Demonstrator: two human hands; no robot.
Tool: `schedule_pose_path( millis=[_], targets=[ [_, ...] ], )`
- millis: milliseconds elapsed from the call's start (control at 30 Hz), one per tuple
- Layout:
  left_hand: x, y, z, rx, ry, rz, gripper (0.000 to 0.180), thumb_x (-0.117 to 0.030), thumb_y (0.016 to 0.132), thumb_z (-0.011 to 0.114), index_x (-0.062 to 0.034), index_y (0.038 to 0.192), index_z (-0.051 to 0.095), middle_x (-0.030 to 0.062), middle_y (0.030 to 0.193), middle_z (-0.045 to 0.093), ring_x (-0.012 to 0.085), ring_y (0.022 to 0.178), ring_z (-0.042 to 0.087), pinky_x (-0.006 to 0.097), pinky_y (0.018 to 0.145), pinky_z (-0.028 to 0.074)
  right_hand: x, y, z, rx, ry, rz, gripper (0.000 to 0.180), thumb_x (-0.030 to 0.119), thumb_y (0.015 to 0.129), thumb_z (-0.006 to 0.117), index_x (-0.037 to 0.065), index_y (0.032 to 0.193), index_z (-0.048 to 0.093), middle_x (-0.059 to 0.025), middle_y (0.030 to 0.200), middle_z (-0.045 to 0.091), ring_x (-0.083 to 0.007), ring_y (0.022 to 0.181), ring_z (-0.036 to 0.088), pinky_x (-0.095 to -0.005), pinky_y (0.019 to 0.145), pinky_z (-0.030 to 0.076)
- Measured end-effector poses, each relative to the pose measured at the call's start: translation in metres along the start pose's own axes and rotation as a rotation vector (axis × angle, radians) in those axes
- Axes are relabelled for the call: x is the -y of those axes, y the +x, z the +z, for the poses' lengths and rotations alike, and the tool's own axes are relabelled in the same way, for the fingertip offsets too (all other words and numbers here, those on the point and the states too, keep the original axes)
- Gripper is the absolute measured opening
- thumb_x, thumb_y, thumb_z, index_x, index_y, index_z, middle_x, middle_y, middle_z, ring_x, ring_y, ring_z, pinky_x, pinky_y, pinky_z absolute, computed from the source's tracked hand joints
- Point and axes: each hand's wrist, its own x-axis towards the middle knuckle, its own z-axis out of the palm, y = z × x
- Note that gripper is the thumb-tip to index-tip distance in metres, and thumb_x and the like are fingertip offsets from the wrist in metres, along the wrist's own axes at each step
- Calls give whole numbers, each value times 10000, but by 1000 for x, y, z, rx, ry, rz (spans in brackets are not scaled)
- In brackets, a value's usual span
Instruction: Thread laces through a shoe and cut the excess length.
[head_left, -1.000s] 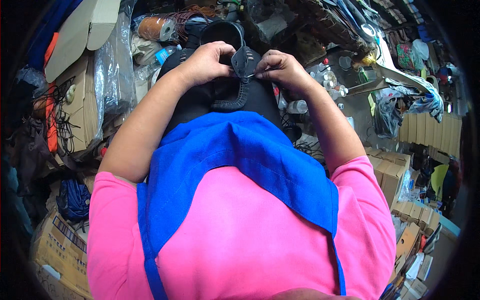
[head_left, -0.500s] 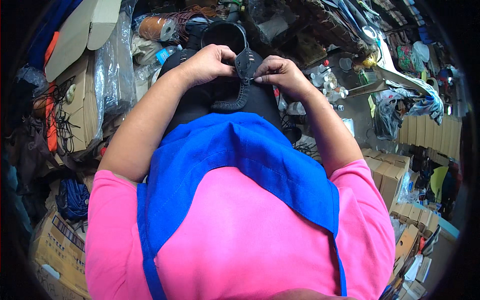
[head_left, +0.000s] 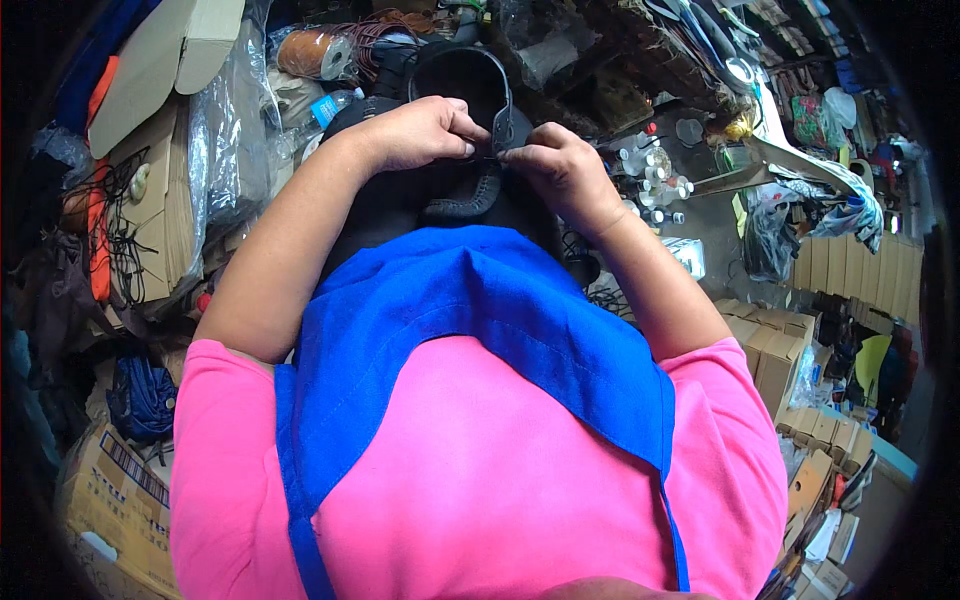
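Observation:
A black leather-like band (head_left: 503, 95) curves in a loop over my dark-clothed lap. Its lower end bends left, with laced stitching along it. My left hand (head_left: 428, 133) comes in from the left, its thumb and fingers pinched at the band's inner edge. On the other side my right hand (head_left: 565, 175) has thumb and index finger pressed together at the laced part, just below the loop. Both sets of fingertips are close together there. Whether a thin lace or a needle sits between the right fingertips is too small to tell.
A blue apron (head_left: 480, 290) covers my front. To the left are folded cardboard (head_left: 150, 215), clear plastic wrapping (head_left: 232, 140) and a bottle (head_left: 335, 105); a spool of orange cord (head_left: 315, 54) lies beyond. Several plastic bottles (head_left: 650, 165) and cardboard boxes (head_left: 768, 345) stand on the right.
The band's loop has shifted a little right and turned, showing its edge more narrowly. My left fingers have moved right along it, and the two hands' fingertips are closer together.

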Motion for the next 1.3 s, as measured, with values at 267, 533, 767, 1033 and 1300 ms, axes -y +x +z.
schedule_pose_path(
  millis=[267, 533, 767, 1033, 1300],
  targets=[
    [0, 3, 1, -23, 64, 10, 244, -102, 765, 626, -15, 993, 642, 84, 861, 494, 213, 877, 522, 310, 798, 411, 44, 34, -18, 428, -555, -167, 125, 156, 744, 555, 127, 799, 663, -75, 867, 580, -221, 844, 597, -353, 753, 437],
    [7, 13, -3, -92, 156, -59, 312, -82, 693, 678, -26, 997, 641, 119, 929, 587, 254, 919, 579, 327, 801, 453, 28, 36, -18, 377, -421, -181, 107, 134, 744, 547, 96, 762, 646, -104, 847, 590, -266, 832, 607, -368, 744, 449],
    [-7, -8, 23, -576, 360, 97, 349, -81, 729, 673, -60, 1071, 604, 149, 972, 585, 315, 948, 576, 359, 834, 462, 15, 31, -3, 290, -75, 116, 154, 163, 768, 639, 42, 861, 658, -130, 833, 586, -302, 805, 609, -365, 710, 493],
    [-30, -93, 23, -292, 59, -263, 331, -115, 809, 634, -34, 1121, 557, 147, 925, 642, 224, 869, 623, 328, 774, 473, -24, -13, -51, 36, 1328, 651, 248, 299, 870, 607, 69, 961, 622, 27, 748, 549, -96, 708, 507, -296, 769, 447],
    [6, -107, -29, -557, 58, -319, 257, -234, 928, 519, 4, 868, 596, 108, 1068, 610, 141, 924, 585, 277, 834, 426, -53, -39, -66, 212, 589, 572, 307, 308, 877, 617, 69, 1060, 677, -13, 992, 671, -107, 874, 588, -280, 823, 460]
  ],
)
